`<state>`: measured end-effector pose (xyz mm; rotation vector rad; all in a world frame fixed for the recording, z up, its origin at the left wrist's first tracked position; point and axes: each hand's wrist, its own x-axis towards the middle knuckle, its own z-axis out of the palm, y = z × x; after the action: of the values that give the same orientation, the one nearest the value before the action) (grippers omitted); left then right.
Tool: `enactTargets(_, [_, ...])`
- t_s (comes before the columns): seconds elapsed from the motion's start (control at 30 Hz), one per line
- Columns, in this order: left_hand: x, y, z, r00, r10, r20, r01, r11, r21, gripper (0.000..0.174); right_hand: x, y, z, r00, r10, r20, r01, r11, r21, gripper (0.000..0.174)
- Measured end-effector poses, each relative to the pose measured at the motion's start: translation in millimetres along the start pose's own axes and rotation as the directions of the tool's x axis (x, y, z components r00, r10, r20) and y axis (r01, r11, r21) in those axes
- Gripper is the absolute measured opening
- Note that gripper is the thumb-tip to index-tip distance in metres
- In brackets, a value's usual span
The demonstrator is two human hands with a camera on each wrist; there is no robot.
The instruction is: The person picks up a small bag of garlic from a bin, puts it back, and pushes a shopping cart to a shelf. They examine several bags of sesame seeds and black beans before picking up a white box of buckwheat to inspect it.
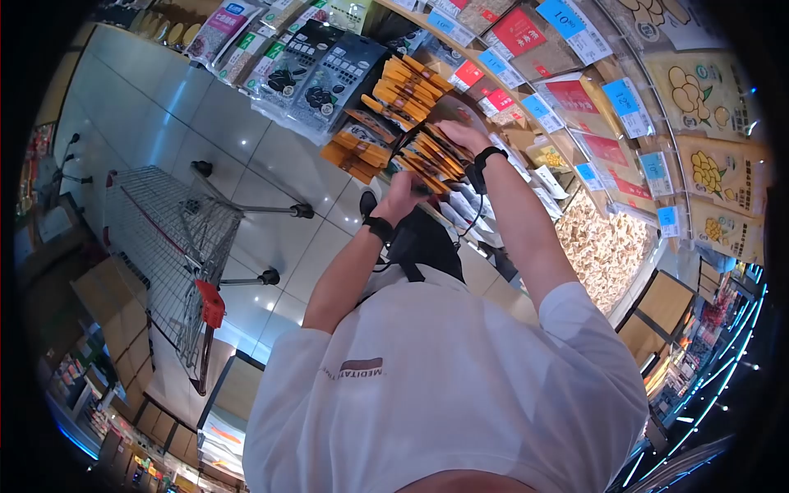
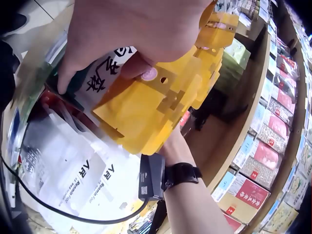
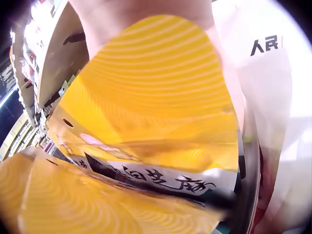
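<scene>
Several yellow pouches (image 1: 436,156) with black-lettered white labels stand in a tight row at a display edge. My left hand (image 1: 400,197) is at the near end of the row; in the left wrist view its bent fingers (image 2: 66,80) grip the front yellow pouch (image 2: 151,95) at its label. Behind the pouches is my right hand (image 1: 462,135), at the row's far side. In the right wrist view a yellow pouch (image 3: 156,97) covers most of the right hand (image 3: 141,14), and its fingertips are hidden.
White bags (image 2: 73,165) stand beside the yellow pouches. More yellow packs (image 1: 407,90) and dark packs (image 1: 316,78) lie beyond. A shelf with blue price tags (image 1: 625,107) runs along the right. A shopping cart (image 1: 177,222) stands on the tiled floor at left.
</scene>
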<state>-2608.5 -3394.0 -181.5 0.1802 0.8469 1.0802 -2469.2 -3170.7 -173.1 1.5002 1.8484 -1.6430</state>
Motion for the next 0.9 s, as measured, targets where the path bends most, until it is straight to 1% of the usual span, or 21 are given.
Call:
enactTargets(0.03, [1.1, 2.4, 2.4, 0.993, -0.117, -0.018, 0.107, 0.953, -0.282, 0.031, -7.9, 1.2, 0.4, 0.999, -0.021, -0.047, 0.026, 0.993, 0.113, 0.044])
enactTargets(0.07, [-0.8, 3.1, 4.5, 0.995, -0.102, -0.015, 0.096, 0.968, -0.232, 0.036, -15.7, 2.4, 1.8, 0.995, -0.035, -0.094, 0.056, 0.973, 0.226, 0.045])
enactTargets(0.1, [-7.9, 11.5, 12.9, 0.994, -0.104, -0.016, 0.098, 0.967, -0.234, 0.036, -24.4, 0.4, 0.4, 0.995, -0.033, -0.092, 0.053, 0.973, 0.226, 0.045])
enactTargets(0.17, [-19.0, 37.6, 34.0, 0.993, -0.09, -0.08, 0.054, 0.924, -0.38, 0.048, -35.6, -7.2, -11.5, 0.991, 0.0, -0.136, 0.041, 0.954, 0.296, 0.051])
enactTargets(0.2, [-17.7, 43.6, 40.4, 0.977, -0.163, -0.139, 0.086, 0.893, -0.441, 0.06, -31.7, -2.5, -16.5, 0.998, -0.034, -0.055, 0.053, 0.92, 0.388, 0.055])
enactTargets(0.23, [-15.6, 46.5, 42.4, 0.977, -0.165, -0.135, 0.091, 0.895, -0.438, 0.06, -26.2, 6.8, -18.5, 0.998, -0.033, -0.061, 0.054, 0.919, 0.39, 0.055])
enactTargets(0.3, [-13.2, 52.5, 44.4, 0.989, -0.141, -0.046, 0.096, 0.847, -0.523, 0.069, -17.1, 19.1, -18.3, 0.986, -0.153, -0.072, 0.169, 0.89, 0.424, 0.055])
enactTargets(0.33, [-12.7, 54.6, 45.4, 0.986, -0.152, -0.066, 0.1, 0.864, -0.494, 0.072, -12.2, 21.4, -17.0, 0.972, -0.213, -0.095, 0.233, 0.86, 0.454, 0.051])
enactTargets(0.37, [-11.3, 55.9, 47.0, 0.985, -0.157, -0.067, 0.104, 0.864, -0.493, 0.072, -6.4, 23.5, -19.6, 0.973, -0.209, -0.095, 0.23, 0.859, 0.458, 0.051])
enactTargets(0.43, [-5.5, 53.8, 48.2, 0.982, -0.122, -0.142, 0.046, 0.891, -0.451, 0.073, -23.9, -15.6, -26.3, 0.995, -0.077, -0.068, 0.087, 0.983, 0.16, 0.045])
enactTargets(0.47, [0.2, 48.8, 45.2, 0.978, -0.136, -0.155, 0.054, 0.894, -0.445, 0.074, -28.8, -10.9, -31.7, 0.986, -0.161, -0.038, 0.165, 0.945, 0.281, 0.04])
enactTargets(0.5, [1.8, 48.2, 45.1, 0.978, -0.143, -0.152, 0.062, 0.893, -0.445, 0.074, -31.4, -5.3, -31.0, 0.957, -0.269, -0.106, 0.289, 0.865, 0.411, 0.04])
enactTargets(0.53, [2.8, 49.1, 45.1, 0.98, -0.151, -0.127, 0.076, 0.884, -0.46, 0.072, -18.1, -12.4, -36.9, 0.985, -0.159, -0.061, 0.166, 0.976, 0.139, 0.041])
enactTargets(0.57, [5.0, 50.4, 46.2, 0.983, -0.154, -0.101, 0.089, 0.876, -0.475, 0.07, -2.0, -23.0, -42.8, 0.998, -0.04, -0.05, 0.032, 0.988, -0.15, 0.042])
enactTargets(0.6, [7.1, 49.8, 47.4, 0.983, -0.156, -0.097, 0.092, 0.876, -0.474, 0.07, -3.9, -32.1, -43.4, 0.998, -0.037, -0.054, 0.029, 0.988, -0.15, 0.042])
enactTargets(0.63, [8.7, 48.6, 47.7, 0.981, -0.157, -0.118, 0.083, 0.876, -0.475, 0.07, -8.6, -44.5, -45.9, 0.973, 0.045, -0.225, -0.104, 0.961, -0.257, 0.043])
enactTargets(0.67, [9.8, 47.2, 47.6, 0.977, -0.159, -0.139, 0.075, 0.877, -0.475, 0.071, -15.4, -55.4, -49.5, 0.912, 0.102, -0.397, -0.248, 0.909, -0.336, 0.044])
enactTargets(0.7, [11.1, 46.8, 47.7, 0.974, -0.159, -0.161, 0.065, 0.878, -0.475, 0.071, -21.2, -60.8, -54.7, 0.912, 0.102, -0.398, -0.249, 0.908, -0.336, 0.044])
enactTargets(0.77, [14.3, 47.6, 50.5, 0.975, -0.163, -0.155, 0.07, 0.875, -0.479, 0.07, -34.9, -70.4, -66.2, 0.847, 0.058, -0.529, -0.242, 0.927, -0.287, 0.046])
enactTargets(0.83, [16.3, 50.9, 57.5, 0.975, -0.166, -0.146, 0.076, 0.872, -0.483, 0.069, -52.8, -84.8, -73.9, 0.83, 0.078, -0.553, -0.249, 0.938, -0.241, 0.045])
enactTargets(0.9, [17.4, 54.8, 63.9, 0.975, -0.157, -0.156, 0.07, 0.887, -0.455, 0.066, -40.3, -66.2, -85.3, 0.956, 0.052, -0.29, -0.118, 0.969, -0.217, 0.06])
